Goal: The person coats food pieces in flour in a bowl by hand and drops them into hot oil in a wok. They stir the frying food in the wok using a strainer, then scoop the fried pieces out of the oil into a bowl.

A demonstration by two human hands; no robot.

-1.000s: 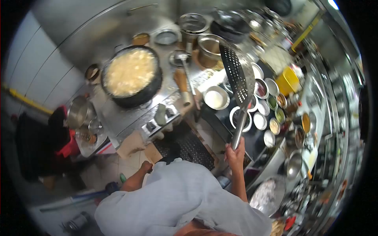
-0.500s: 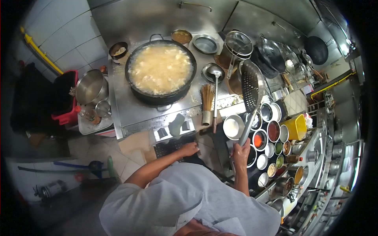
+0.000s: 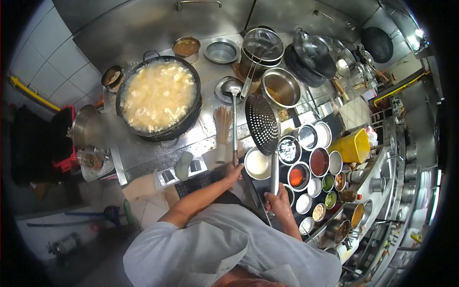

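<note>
My right hand (image 3: 279,203) is wrapped round the handle of a large perforated skimmer (image 3: 263,124), whose black, holed bowl is raised over the counter edge. My left hand (image 3: 234,174) has closed on the wooden end of a ladle (image 3: 234,119). The ladle's bowl still lies over a small metal dish (image 3: 222,89) on the stove top. To the left, pale pieces fry in bubbling oil (image 3: 160,95) inside a wide black pan (image 3: 195,112). A bamboo brush (image 3: 222,124) lies just left of the ladle.
A pot with a wire strainer (image 3: 263,45), a steel pot (image 3: 282,88) and dark woks (image 3: 315,55) stand at the back right. Several seasoning containers (image 3: 319,161) crowd the right side beside a yellow bin (image 3: 350,146). A steel pot (image 3: 86,126) sits at the left.
My left hand has moved from in front of my body to the ladle's handle and taken hold. The skimmer has shifted left and lower in my right hand. The view has turned right.
</note>
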